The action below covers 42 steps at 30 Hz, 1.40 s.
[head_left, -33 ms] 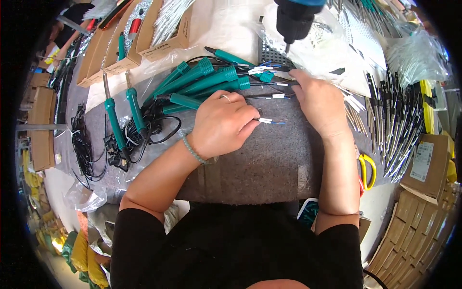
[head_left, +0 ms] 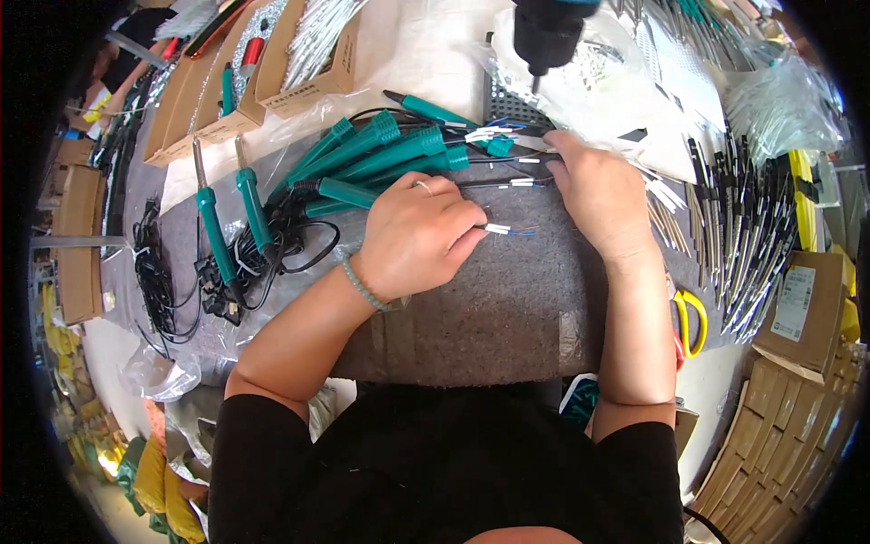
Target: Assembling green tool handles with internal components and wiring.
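Nothing has shifted. The left hand (head_left: 417, 238) stays curled, fingers pinching a wire (head_left: 507, 230); the right hand (head_left: 605, 195) lies knuckles-up on the handles (head_left: 399, 150), its grip hidden.

We have one view only: the head camera, sitting above the grey felt mat (head_left: 507, 308) and looking almost straight down at it, tilted slightly forward. It is close; the mat fills the centre, with our black shirt at the lower edge below the mat and our forearms coming up onto it. The left hand (head_left: 412, 236) and right hand (head_left: 603, 195) sit at the mat's far edge. Fisheye bends everything away from the mat: cardboard boxes (head_left: 272, 72) far-left of it curve hard, and the rim beyond goes black, so detail out there is probably unreliable. No second view to overlap.
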### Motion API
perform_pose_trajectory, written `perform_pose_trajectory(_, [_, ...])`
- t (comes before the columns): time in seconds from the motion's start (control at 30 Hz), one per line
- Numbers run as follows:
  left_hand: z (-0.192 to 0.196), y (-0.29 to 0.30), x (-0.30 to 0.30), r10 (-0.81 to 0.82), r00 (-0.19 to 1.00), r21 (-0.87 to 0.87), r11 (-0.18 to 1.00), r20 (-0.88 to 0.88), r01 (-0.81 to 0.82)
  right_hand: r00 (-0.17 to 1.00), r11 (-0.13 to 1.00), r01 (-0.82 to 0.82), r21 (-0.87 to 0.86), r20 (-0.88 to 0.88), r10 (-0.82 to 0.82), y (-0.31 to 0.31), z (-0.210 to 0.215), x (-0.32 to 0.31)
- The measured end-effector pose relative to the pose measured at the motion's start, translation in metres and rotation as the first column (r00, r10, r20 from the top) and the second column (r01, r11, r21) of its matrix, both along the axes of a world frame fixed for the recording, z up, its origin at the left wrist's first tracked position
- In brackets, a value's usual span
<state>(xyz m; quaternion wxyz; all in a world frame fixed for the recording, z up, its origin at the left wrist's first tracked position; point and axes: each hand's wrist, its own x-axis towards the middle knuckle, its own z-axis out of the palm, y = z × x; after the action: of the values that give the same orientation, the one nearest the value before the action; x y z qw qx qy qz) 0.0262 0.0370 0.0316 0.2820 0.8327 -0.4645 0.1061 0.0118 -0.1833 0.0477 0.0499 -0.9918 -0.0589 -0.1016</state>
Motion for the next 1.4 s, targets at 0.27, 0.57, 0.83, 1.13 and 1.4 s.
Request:
perform_pose_trajectory(0.27, [0.000,0.000,0.000,0.006,1.000,0.007,1.000,-0.009,-0.006,0.986,0.993,-0.102,0.062,0.138,0.093,-0.001,0.010,-0.001])
perform_pose_trajectory(0.57, [-0.004,-0.001,0.002,0.013,0.999,-0.052,0.999,0.035,-0.011,0.982,0.949,-0.189,0.253,0.062,0.179,0.007,0.009,0.000])
perform_pose_trajectory(0.83, [0.000,0.001,-0.001,0.019,1.000,-0.016,1.000,-0.014,-0.019,0.984,0.907,-0.173,0.385,0.110,0.141,0.003,0.009,0.000])
perform_pose_trajectory(1.13, [-0.001,-0.001,-0.003,0.014,1.000,-0.032,0.999,-0.014,-0.014,0.980,0.962,-0.201,0.188,0.032,0.198,0.005,0.015,-0.006])
perform_pose_trajectory(1.4, [0.001,0.003,0.002,-0.010,1.000,-0.018,1.000,-0.006,0.010,0.973,0.903,-0.222,0.368,0.148,0.179,0.015,0.010,-0.002])
